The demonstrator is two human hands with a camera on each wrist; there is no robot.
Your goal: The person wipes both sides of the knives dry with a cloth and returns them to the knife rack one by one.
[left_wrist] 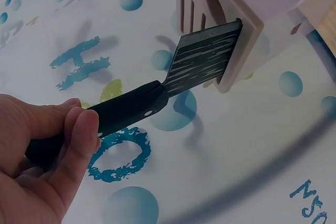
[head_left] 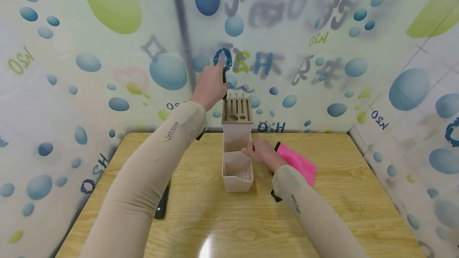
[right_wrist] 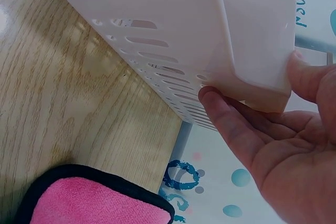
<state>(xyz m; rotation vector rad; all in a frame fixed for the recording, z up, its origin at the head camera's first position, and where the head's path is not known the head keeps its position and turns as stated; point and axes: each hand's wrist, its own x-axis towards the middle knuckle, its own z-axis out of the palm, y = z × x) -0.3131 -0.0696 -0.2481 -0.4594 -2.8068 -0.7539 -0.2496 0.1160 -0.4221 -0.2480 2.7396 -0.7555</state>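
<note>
A pale pink knife holder (head_left: 237,184) stands upright on the table, with a slotted brown top (head_left: 237,120) and open compartments in front. Above it my left hand (head_left: 209,86) grips the black handle of a knife (left_wrist: 131,103). Thumb and fingers (left_wrist: 84,129) wrap that handle in the left wrist view, and the dark blade runs into a slot at the edge of the top, its upper part still showing. My right hand (head_left: 264,153) holds the holder's right side. In the right wrist view, the thumb and fingers (right_wrist: 231,121) pinch a compartment wall.
A pink cloth (head_left: 299,164) with black edging lies on the table (head_left: 201,218) right of the holder. Another black handle (head_left: 162,206) lies on the left, partly hidden by my left sleeve. Behind the table hangs a sheet (head_left: 297,71) patterned with blue and green spots.
</note>
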